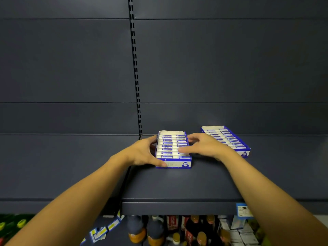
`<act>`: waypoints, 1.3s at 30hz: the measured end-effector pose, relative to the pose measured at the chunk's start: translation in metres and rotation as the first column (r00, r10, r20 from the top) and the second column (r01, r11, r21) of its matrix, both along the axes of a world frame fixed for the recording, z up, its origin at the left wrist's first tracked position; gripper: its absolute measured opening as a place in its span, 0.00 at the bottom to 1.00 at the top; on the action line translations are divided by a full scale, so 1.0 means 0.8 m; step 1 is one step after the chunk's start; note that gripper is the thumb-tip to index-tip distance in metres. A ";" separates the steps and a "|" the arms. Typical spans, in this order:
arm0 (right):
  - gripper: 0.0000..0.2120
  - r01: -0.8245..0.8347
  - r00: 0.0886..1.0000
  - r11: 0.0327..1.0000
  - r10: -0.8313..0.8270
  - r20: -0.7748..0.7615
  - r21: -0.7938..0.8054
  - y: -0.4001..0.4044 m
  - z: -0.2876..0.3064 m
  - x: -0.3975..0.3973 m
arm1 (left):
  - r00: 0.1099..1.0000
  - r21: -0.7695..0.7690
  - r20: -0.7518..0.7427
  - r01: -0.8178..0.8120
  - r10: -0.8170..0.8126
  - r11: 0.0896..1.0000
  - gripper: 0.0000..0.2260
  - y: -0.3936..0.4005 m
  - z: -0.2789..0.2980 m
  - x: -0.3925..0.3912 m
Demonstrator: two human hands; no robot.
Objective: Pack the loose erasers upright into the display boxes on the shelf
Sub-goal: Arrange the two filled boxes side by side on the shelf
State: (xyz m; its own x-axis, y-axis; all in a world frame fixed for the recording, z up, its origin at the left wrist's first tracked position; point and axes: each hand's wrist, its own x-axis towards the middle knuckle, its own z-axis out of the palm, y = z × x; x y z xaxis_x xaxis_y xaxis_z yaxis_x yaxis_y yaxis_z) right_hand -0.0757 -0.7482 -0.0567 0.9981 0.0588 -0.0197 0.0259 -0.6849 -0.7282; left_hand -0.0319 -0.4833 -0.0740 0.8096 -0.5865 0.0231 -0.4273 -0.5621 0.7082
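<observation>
where the dark grey shelf point(177, 189) juts out from the slotted back wall, two blue and white boxes sit on it, both packed with erasers. the near box point(173, 150) lies at the middle of the shelf, its short front wall facing the camera with a white panel and a blue triangle mark printed "2b". inside it the erasers point(167, 145) stand on edge in two columns, row behind row, each one white with a blue printed band; the rows look full from front to back.

the left hand point(142, 153) grips the left side of this box: its thumb lies along the front lower corner, over the white panel, and the fingers curl round the left wall further back. the right hand point(204, 146) rests on the right side of the same box, fingers spread and only slightly bent, the thumb lying flat over the top of the front right erasers and the fingertips reaching the far right edge. whether those fingers hook round the wall i cannot tell.

the second box point(226, 139) sits to the right and a little further back, turned at an angle, apart from the first, and it too holds rows of white and blue erasers.

below the shelf, dark bottles point(156, 229) with amber caps and some price tags point(99, 232) show, blurred.
</observation>
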 end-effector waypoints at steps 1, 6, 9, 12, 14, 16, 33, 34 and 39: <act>0.29 -0.038 0.999 0.999 0.038 -0.023 -0.017 -0.002 -0.001 -0.003 | 1.000 -0.017 0.013 -0.007 0.007 1.000 0.43 0.000 -0.003 0.001; 0.57 -0.086 0.995 0.990 0.080 -0.058 -0.113 -0.006 -0.011 -0.003 | 1.000 -0.040 0.019 -0.020 0.020 0.999 0.38 -0.007 -0.005 0.011; 0.54 -0.063 0.998 0.992 0.063 -0.005 -0.105 -0.006 -0.013 0.003 | 1.000 -0.049 -0.007 -0.030 0.029 0.998 0.38 -0.016 -0.003 0.022; 0.50 -0.049 0.998 0.998 0.051 0.046 -0.039 -0.011 -0.012 0.009 | 0.999 -0.021 -0.038 -0.024 0.023 0.999 0.40 -0.024 0.005 0.035; 0.49 -0.024 0.998 0.999 0.026 0.058 -0.028 -0.014 -0.015 0.015 | 0.999 -0.002 -0.038 -0.013 0.013 1.000 0.39 -0.032 0.011 0.041; 0.49 -0.004 0.998 1.000 0.005 0.056 -0.025 -0.016 -0.017 0.019 | 0.999 -0.001 -0.041 -0.011 0.011 1.000 0.39 -0.039 0.014 0.045; 0.24 0.289 0.941 0.957 -0.286 0.183 0.009 -0.116 0.045 0.020 | 0.949 -0.079 0.158 -0.265 0.274 0.961 0.33 -0.098 0.070 0.034; 0.22 0.327 0.924 0.945 -0.324 0.201 0.020 -0.131 0.042 0.018 | 0.947 -0.073 0.178 -0.259 0.268 0.963 0.30 -0.114 0.071 0.030; 0.17 0.426 0.886 0.905 -0.418 0.199 0.002 -0.192 0.024 0.013 | 0.948 0.012 0.229 -0.232 0.223 0.973 0.21 -0.203 0.063 0.016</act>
